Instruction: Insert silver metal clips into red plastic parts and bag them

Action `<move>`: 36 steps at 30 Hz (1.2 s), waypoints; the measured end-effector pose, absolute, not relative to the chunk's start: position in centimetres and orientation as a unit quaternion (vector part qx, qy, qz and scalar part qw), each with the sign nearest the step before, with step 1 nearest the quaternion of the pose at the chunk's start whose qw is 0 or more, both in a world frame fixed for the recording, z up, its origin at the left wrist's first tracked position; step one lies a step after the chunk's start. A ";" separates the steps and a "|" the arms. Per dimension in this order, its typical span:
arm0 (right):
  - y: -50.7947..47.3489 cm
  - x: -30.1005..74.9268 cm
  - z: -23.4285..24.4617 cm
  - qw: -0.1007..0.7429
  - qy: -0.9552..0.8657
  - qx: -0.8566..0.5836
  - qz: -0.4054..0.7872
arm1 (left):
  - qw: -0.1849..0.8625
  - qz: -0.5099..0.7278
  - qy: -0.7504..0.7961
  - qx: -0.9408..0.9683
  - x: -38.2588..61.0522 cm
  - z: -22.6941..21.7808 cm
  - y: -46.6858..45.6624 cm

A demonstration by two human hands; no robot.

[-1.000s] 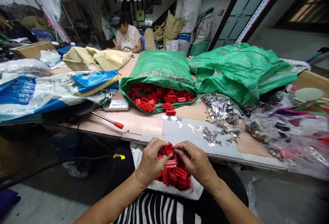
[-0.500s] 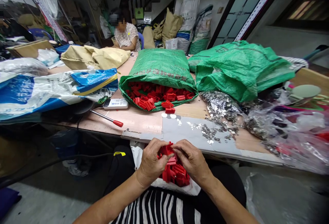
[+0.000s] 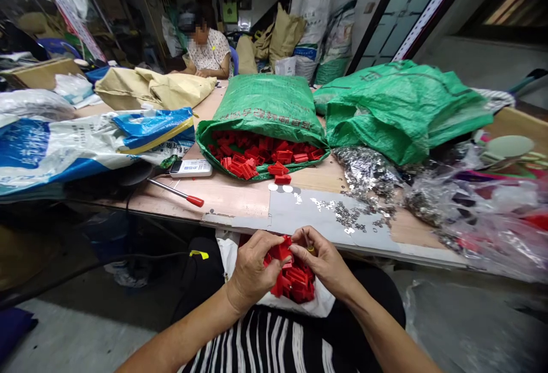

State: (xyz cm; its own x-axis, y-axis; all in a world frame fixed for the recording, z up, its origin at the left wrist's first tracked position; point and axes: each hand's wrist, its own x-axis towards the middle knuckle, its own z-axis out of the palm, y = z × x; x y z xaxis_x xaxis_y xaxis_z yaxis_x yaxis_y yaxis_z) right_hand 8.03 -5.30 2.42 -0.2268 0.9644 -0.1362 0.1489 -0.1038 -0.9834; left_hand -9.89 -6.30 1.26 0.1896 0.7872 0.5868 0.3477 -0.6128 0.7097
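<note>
Left hand grips one red part, right hand, grip unclear, works beside it, plenty seemingly left in the twelve-o'clock sack!

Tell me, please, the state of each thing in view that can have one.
Red plastic piece: held in the left hand
Right hand: beside that piece, its hold unclear
Middle green woven sack: open
White lap bag: open, holding more red pieces
Small silver metal pieces: scattered on gray sheet
</note>
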 end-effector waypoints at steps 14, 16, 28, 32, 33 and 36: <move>-5.8 8.2 2.3 0.326 -0.502 -0.449 0.664 | 0.278 0.493 0.323 0.759 -10.1 0.6 -6.5; -6.0 8.5 2.1 0.319 -0.497 -0.438 0.678 | 0.291 0.492 0.322 0.755 -10.1 0.4 -6.6; -5.6 8.4 2.7 0.247 -0.489 -0.381 0.745 | 0.605 0.480 0.292 0.564 -12.3 -1.3 -5.5; -1.7 9.5 2.9 0.225 -0.651 -0.525 0.501 | 0.621 0.471 0.316 0.542 -12.4 -1.7 -5.6; -0.4 9.9 2.8 0.209 -0.686 -0.585 0.379 | 0.614 0.469 0.323 0.547 -12.4 -1.8 -5.6; 3.0 10.9 2.5 0.143 -0.715 -0.669 0.145 | 0.584 0.463 0.345 0.570 -12.4 -2.0 -5.8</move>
